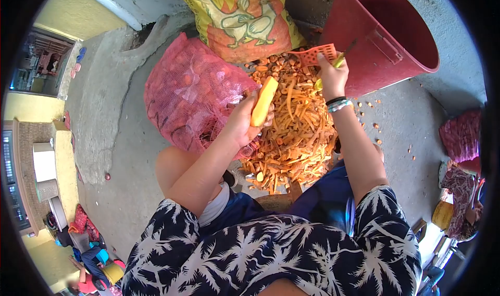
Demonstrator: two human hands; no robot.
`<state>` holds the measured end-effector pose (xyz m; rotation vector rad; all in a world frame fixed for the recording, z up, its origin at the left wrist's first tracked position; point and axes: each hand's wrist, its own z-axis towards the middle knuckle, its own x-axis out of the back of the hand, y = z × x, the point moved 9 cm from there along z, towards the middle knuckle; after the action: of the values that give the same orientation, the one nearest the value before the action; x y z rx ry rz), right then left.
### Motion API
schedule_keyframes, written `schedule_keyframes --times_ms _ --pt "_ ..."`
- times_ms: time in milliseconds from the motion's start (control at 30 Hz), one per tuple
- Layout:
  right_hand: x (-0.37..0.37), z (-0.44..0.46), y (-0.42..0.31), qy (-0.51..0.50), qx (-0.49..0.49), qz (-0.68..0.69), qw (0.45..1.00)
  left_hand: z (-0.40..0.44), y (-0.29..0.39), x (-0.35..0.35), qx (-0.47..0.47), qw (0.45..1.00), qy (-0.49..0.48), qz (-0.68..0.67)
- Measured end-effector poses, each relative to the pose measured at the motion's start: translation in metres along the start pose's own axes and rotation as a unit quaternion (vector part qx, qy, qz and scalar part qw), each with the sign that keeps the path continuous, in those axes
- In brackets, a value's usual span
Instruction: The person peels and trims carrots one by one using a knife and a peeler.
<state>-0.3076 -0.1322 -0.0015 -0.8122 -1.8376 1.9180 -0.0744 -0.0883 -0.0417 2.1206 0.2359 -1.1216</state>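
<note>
In my left hand [247, 120] a peeled yellow-orange carrot [264, 102] is gripped, tilted with its far end up and to the right. My right hand [333, 77] closes on an orange perforated plastic tool [319, 54] whose exact kind I cannot make out. A yellow-green piece with a thin dark tip [339, 60] also shows at its fingers; whether it belongs to the same tool is unclear. Below and between both hands spreads a large heap of carrot peelings and cut ends [294, 124].
A pink mesh sack [190, 95] of carrots stands left of the heap. Behind it is a yellow and orange sack [245, 22] printed with chickens. A tall red bin [359, 41] leans close to my right hand. Other people sit at lower left [91, 270] and far right [463, 202].
</note>
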Motion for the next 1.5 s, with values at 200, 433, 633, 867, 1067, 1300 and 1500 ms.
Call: schedule_keyframes --times_ms 200,433,633,867,1067,1300,1500 --pt "-0.022 -0.024 -0.001 -0.1 -0.023 0.035 0.994 0.001 0.014 0.015 -0.021 0.995 0.095 -0.024" --pt "-0.026 -0.028 0.003 -0.12 -0.046 0.043 0.991 -0.002 0.012 -0.005 -0.02 0.996 0.039 0.083" --pt "-0.065 -0.066 -0.029 -0.319 0.111 -0.085 0.937 -0.003 -0.003 -0.015 0.04 0.976 -0.022 0.211" --pt "0.008 -0.006 -0.033 -0.015 0.081 -0.04 0.996 -0.003 -0.013 0.001 0.06 0.98 0.007 0.187" --pt "-0.036 -0.044 -0.029 -0.177 0.146 -0.141 0.963 0.0 -0.012 0.0 0.067 0.981 -0.009 0.18" --pt "-0.037 -0.044 -0.024 -0.19 0.082 -0.051 0.977 0.0 -0.009 0.004 0.06 0.986 0.034 0.15" --pt "0.005 -0.004 -0.038 0.0 0.135 -0.161 0.978 -0.004 -0.005 -0.004 0.029 0.972 0.005 0.232"
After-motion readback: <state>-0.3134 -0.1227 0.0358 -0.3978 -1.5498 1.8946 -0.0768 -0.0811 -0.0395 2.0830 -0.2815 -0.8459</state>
